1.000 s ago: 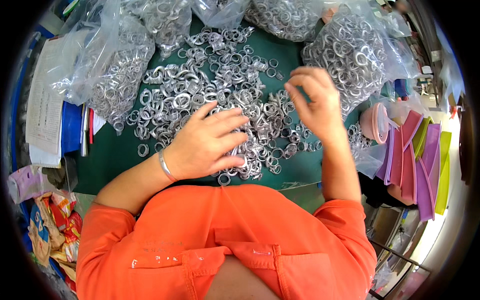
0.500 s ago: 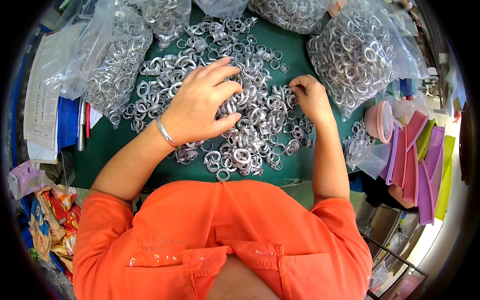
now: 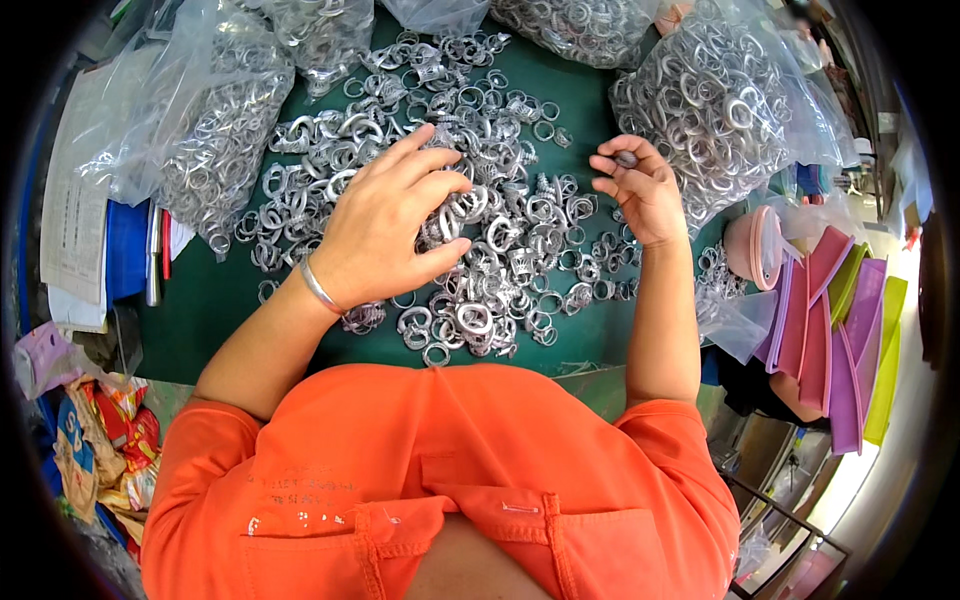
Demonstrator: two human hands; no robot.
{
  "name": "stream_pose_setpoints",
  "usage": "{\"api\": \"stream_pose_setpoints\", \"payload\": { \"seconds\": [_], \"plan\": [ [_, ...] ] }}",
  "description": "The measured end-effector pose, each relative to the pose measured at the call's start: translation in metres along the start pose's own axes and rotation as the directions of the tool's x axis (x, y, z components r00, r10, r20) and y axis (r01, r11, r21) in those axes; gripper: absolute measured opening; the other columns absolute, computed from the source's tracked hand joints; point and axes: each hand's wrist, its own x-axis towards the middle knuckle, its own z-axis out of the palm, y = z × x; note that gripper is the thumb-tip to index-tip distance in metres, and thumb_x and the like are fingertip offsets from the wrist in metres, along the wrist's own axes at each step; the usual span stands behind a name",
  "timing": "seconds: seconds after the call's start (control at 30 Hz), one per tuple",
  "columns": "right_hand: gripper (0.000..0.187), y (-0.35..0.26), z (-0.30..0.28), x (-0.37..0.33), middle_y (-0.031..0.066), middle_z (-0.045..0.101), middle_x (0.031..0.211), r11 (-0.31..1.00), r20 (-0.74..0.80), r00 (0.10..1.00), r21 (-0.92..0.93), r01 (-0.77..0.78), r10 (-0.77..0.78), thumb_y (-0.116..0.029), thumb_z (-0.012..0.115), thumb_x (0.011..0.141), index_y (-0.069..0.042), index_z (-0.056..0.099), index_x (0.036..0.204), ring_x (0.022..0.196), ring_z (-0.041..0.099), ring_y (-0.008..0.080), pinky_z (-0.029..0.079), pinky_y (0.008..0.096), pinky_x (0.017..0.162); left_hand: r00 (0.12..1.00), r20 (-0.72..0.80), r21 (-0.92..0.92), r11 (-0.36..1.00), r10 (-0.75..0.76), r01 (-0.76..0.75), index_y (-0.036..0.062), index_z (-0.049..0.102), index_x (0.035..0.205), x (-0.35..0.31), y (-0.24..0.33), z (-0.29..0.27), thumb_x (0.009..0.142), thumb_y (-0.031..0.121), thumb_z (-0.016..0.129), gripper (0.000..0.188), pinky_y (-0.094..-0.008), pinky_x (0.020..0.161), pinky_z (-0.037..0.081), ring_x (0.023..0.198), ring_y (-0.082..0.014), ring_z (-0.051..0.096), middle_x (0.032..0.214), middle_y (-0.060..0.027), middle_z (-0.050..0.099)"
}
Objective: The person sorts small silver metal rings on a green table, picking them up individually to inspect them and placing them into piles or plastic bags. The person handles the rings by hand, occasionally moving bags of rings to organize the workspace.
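Note:
A loose heap of silver-grey metal rings (image 3: pixel 520 262) is spread over the green tabletop (image 3: pixel 583 98). My left hand (image 3: pixel 395 215) rests palm down on the heap, its fingers spread, with rings under and beside it. To the right of the heap, my right hand (image 3: pixel 645 195) is raised and turned partly palm up. Its thumb and fingers pinch a small dark grey metal piece (image 3: pixel 625 158), too small to tell exactly. A few rings (image 3: pixel 612 250) lie below that hand, near the wrist.
Clear plastic bags full of rings stand at the left (image 3: pixel 220 140), the far side (image 3: pixel 580 28) and the right (image 3: pixel 705 110). Further right are a pink cup (image 3: pixel 752 245) and pink, purple and green strips (image 3: pixel 845 330). Papers (image 3: pixel 75 210) and pens (image 3: pixel 165 245) lie left.
My right hand has lifted off the heap's right edge, moved right and turned palm up, with a small dark piece now visible in its fingers. The left hand stays nearly in place.

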Motion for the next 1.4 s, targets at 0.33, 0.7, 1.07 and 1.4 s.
{"api": "stream_pose_setpoints", "payload": {
  "seconds": [0.33,0.7,1.07,1.4],
  "plan": [
    [0.013,0.010,0.009,0.018,0.0033,0.062,0.082,0.911,0.073,0.995,-0.411,-0.025,0.061,0.002,0.060,0.083,0.000,0.063,0.096,0.069,0.055,0.0082,0.045,0.0229,0.058,1.000,-0.010,-0.025,1.000,-0.009,0.009,0.0106,0.063,0.106,0.000,-0.001,0.001,0.069,0.025,0.075,0.042,-0.0443,0.101,0.040,0.129,-0.0365,0.044,0.124,-0.0117,0.056],
    [0.040,0.011,0.054,0.051,0.0197,0.065,0.087,0.436,0.101,0.960,-0.875,0.210,-0.262,-0.021,0.075,0.073,0.002,0.062,0.103,0.077,0.064,0.0308,0.050,0.0376,0.073,1.000,0.015,-0.027,0.999,-0.022,0.022,0.0105,0.062,0.108,0.001,0.000,-0.002,0.069,0.023,0.074,0.043,-0.0446,0.103,0.038,0.130,-0.0374,0.042,0.126,-0.0123,0.055],
    [0.008,-0.004,0.031,0.051,0.0028,0.059,0.079,0.988,0.035,0.999,0.150,-0.035,0.030,-0.013,0.063,0.084,-0.007,0.061,0.090,0.070,0.061,0.0156,0.039,0.0241,0.049,1.000,0.018,-0.043,0.999,-0.023,0.024,0.0103,0.062,0.108,0.000,0.000,-0.002,0.069,0.024,0.075,0.043,-0.0455,0.104,0.038,0.131,-0.0377,0.041,0.126,-0.0124,0.055],
    [0.016,0.012,0.030,0.054,0.0091,0.064,0.085,0.999,0.112,0.993,0.035,-0.040,0.036,-0.003,0.062,0.080,-0.002,0.061,0.097,0.060,0.055,0.0107,0.037,0.0209,0.046,0.999,0.046,-0.049,0.999,0.000,0.003,0.0110,0.060,0.102,0.000,-0.001,-0.004,0.065,0.021,0.074,0.041,-0.0453,0.104,0.037,0.131,-0.0378,0.040,0.127,-0.0115,0.054]
  ]
}}
